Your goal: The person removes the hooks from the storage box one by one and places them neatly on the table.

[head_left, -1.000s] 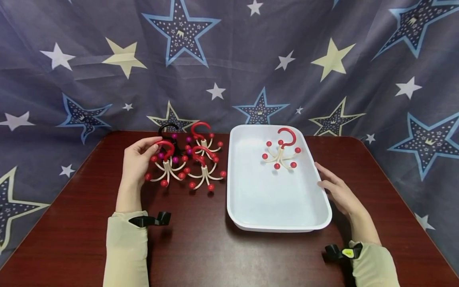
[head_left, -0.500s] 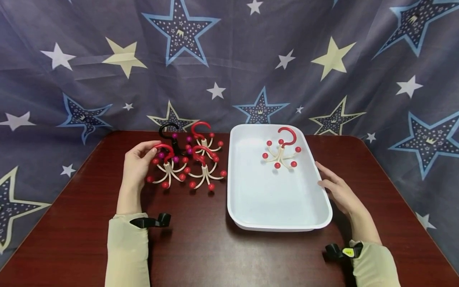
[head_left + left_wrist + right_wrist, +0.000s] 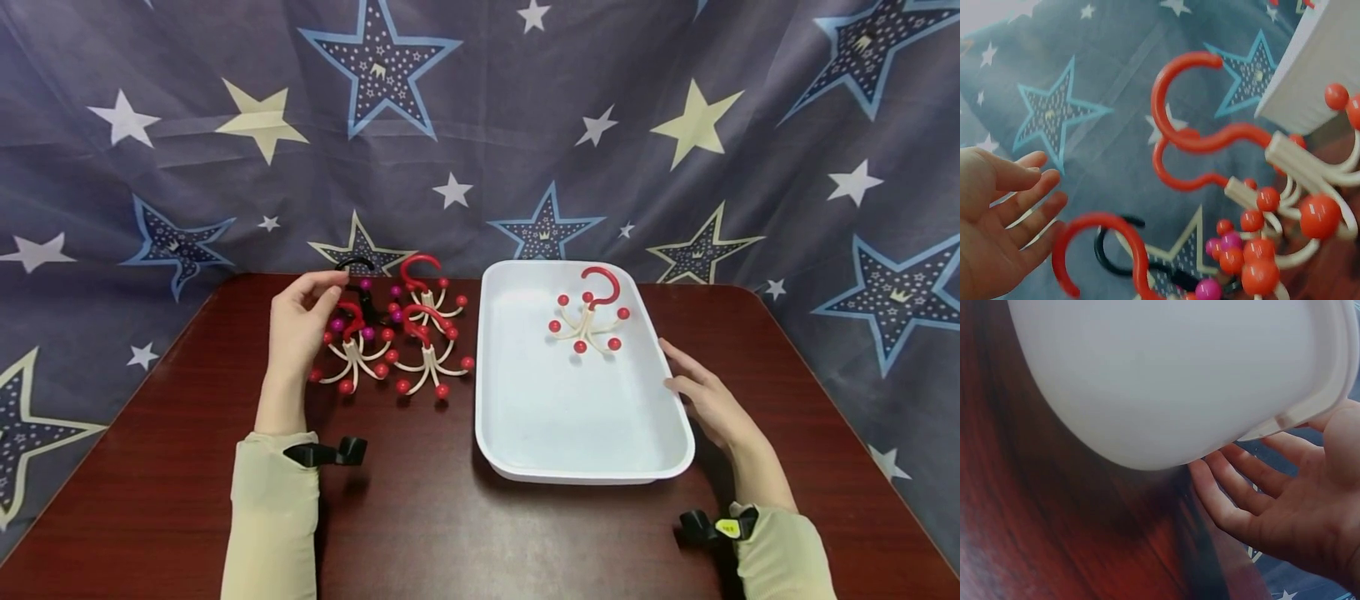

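My left hand (image 3: 296, 333) is raised beside the leftmost red-hooked hanger (image 3: 352, 354), which has cream arms tipped with red balls. Its fingers are loosely bent near the black hanger (image 3: 366, 307) with magenta balls; the left wrist view shows the palm holding nothing. Two more red-hooked hangers, one in front (image 3: 428, 358) and one behind (image 3: 427, 300), stand just right of these. Another such hanger (image 3: 585, 325) sits inside the white tray (image 3: 555, 475). Against that tray's right outer side, the fingers of my right hand (image 3: 712, 400) rest, fairly straight.
Everything stands on a dark red-brown wooden table (image 3: 420, 533). A star-patterned cloth (image 3: 480, 108) hangs behind its far edge. Each wrist wears a black strap, the left one (image 3: 322, 454) near the sleeve end.
My left hand has let go of the leftmost red hook after setting it slightly lower and right, then moved up toward the black hook. The right hand and tray stay put.
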### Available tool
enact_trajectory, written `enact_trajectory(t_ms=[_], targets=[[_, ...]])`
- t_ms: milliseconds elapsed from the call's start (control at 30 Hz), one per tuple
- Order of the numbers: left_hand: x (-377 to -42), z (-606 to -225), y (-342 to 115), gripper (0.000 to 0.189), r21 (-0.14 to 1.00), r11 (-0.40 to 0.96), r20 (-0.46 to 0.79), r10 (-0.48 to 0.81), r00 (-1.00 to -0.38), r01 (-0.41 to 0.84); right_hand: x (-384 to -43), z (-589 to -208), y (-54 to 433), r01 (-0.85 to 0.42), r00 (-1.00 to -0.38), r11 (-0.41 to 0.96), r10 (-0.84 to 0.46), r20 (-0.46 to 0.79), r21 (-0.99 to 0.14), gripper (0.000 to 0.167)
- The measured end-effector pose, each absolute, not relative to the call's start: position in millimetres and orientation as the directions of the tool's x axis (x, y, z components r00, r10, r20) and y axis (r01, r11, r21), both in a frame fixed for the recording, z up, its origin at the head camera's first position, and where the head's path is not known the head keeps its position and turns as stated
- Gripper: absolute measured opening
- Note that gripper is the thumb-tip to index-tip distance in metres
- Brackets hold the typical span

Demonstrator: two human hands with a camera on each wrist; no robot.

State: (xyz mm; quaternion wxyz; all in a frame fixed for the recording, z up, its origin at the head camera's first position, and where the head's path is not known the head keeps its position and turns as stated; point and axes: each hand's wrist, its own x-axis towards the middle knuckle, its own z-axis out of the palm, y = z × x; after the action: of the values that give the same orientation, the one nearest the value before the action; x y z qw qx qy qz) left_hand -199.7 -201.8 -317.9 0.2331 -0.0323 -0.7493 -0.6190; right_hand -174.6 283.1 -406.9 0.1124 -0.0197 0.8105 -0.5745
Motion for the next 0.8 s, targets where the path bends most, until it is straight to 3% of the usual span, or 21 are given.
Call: enact_trajectory(t_ms=[200, 433, 800], targets=[[-205, -300, -175, 0.021, 0.875, 0.303, 0.431, -0.131, -0.893, 0.378, -174, -407, 283, 0.092, -0.975, 0.332, -0.161, -0.153, -0.939, 0.058], [-228, -310, -148, 0.018, 0.838, 0.312, 0.474, -0.012, -0.881, 0.447, -173, -406, 282, 0.096, -0.974, 0.309, -0.168, -0.154, -0.946, 0.059], [-246, -306, -97, 0.017, 0.797, 0.386, 0.445, 0.145, -0.884, 0.464, -173, -406, 283, 0.095, -0.975, 0.311, -0.161, -0.152, -0.945, 0.059]])
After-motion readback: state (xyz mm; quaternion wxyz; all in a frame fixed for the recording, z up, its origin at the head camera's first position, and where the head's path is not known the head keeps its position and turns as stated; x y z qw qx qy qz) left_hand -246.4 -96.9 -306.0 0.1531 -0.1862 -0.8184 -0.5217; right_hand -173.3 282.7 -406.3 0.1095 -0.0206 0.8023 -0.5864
